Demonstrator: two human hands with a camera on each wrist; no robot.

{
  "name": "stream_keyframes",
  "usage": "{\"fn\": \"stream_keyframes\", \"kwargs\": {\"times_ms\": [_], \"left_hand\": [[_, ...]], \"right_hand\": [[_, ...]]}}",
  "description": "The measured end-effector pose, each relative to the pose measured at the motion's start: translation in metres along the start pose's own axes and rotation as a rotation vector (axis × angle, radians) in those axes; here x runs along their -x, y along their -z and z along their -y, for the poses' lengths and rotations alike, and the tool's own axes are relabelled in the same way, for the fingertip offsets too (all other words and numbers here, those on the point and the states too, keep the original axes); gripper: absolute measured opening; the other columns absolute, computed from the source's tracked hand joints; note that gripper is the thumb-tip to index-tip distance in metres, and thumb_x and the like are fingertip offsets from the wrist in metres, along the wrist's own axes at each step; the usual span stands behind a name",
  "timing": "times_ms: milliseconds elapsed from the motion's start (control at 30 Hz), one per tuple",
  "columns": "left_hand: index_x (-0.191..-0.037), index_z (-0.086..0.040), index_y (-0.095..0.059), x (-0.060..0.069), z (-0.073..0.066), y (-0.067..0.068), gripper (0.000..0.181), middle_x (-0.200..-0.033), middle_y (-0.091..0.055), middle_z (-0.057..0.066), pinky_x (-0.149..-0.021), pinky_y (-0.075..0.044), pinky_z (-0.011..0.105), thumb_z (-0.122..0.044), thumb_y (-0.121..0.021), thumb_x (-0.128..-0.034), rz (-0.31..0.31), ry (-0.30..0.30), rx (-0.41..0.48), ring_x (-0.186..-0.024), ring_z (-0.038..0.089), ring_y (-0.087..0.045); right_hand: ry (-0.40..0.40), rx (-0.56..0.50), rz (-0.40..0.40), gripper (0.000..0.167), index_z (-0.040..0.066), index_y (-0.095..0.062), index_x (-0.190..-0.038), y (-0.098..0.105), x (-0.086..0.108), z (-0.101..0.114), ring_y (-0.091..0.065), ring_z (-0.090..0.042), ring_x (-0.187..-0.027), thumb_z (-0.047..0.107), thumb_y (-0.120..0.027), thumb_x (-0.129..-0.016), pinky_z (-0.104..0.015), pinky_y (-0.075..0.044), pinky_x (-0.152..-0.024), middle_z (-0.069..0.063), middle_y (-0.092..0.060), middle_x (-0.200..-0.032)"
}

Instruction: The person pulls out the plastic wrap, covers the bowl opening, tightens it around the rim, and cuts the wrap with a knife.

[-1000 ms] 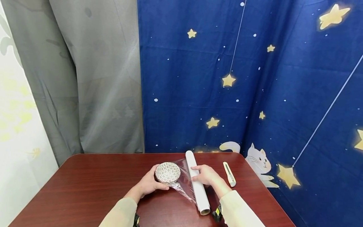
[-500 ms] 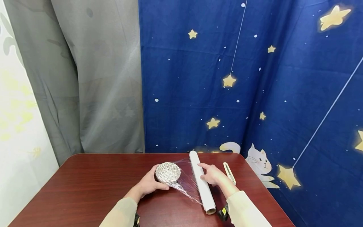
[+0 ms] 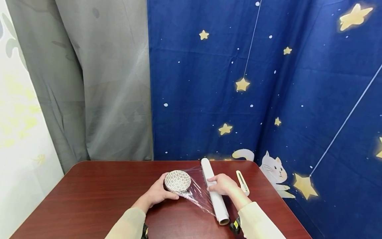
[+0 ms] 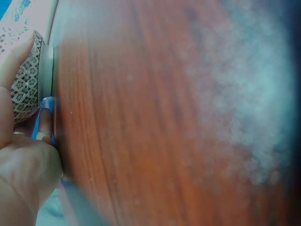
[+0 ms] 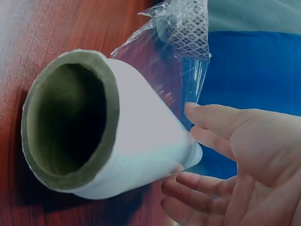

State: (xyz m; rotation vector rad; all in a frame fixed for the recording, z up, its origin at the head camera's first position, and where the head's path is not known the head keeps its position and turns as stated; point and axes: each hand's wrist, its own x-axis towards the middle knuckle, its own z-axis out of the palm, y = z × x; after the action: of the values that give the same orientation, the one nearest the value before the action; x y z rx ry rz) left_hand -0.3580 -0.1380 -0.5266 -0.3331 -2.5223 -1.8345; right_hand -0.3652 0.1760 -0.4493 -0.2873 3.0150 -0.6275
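Observation:
A round bowl with a diamond pattern (image 3: 177, 181) sits on the table near its middle, covered in part by clear cling film (image 3: 200, 196). My left hand (image 3: 155, 194) grips the bowl from its left side, thumb at the near edge; its other fingers are mostly hidden. To the right lies a white roll of cling film (image 3: 218, 202), with film stretched from it to the bowl. My right hand (image 3: 223, 184) lies over the roll's middle and loosely holds it. In the right wrist view, the hollow core of the roll (image 5: 66, 120) faces the camera, beyond which my thumb and fingers straddle the roll.
A pale box cutter (image 3: 243, 183) lies to the right of the right hand. The dark red table (image 3: 104, 192) has its far edge close to grey and blue curtains (image 3: 206, 99). A dark wrist device (image 3: 235, 226) is on the right wrist.
The roll and my right hand have shifted right, away from the bowl, and the film between has lengthened. My right fingers lifted slightly, then settled back on the roll. My left hand has stayed put.

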Motion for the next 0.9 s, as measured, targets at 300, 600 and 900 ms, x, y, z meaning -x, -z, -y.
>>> {"fn": "stream_keyframes", "kwargs": {"times_ms": [300, 600, 900], "left_hand": [[-0.16, -0.005, -0.045, 0.0, -0.005, 0.002, 0.113, -0.145, -0.067, 0.012, -0.119, -0.042, 0.046, -0.003, -0.104, -0.0635, 0.005, -0.007, 0.014, -0.132, 0.027, -0.059], [-0.16, -0.005, -0.045, 0.0, -0.003, 0.001, 0.114, -0.145, -0.067, 0.011, -0.118, -0.043, 0.047, -0.002, -0.104, -0.0628, 0.005, 0.0, -0.01, -0.132, 0.027, -0.06], [-0.16, -0.004, -0.044, -0.001, 0.0, 0.001, 0.114, -0.146, -0.066, 0.013, -0.117, -0.043, 0.047, -0.002, -0.104, -0.0625, 0.006, 0.001, -0.002, -0.133, 0.028, -0.06]], "right_hand": [[-0.057, 0.079, -0.042, 0.06, 0.022, -0.081, -0.134, 0.002, 0.0, 0.001, -0.07, -0.029, -0.11, 0.036, -0.099, -0.078, -0.048, -0.057, -0.09, -0.014, -0.076, -0.136], [-0.07, 0.106, -0.066, 0.063, 0.024, -0.079, -0.135, -0.001, 0.005, -0.005, -0.07, -0.03, -0.11, 0.042, -0.098, -0.078, -0.049, -0.057, -0.089, -0.014, -0.076, -0.136], [-0.088, 0.132, -0.095, 0.064, 0.017, -0.077, -0.139, 0.002, 0.011, -0.017, -0.072, -0.032, -0.117, 0.052, -0.089, -0.087, -0.054, -0.058, -0.093, -0.014, -0.075, -0.14]]}}
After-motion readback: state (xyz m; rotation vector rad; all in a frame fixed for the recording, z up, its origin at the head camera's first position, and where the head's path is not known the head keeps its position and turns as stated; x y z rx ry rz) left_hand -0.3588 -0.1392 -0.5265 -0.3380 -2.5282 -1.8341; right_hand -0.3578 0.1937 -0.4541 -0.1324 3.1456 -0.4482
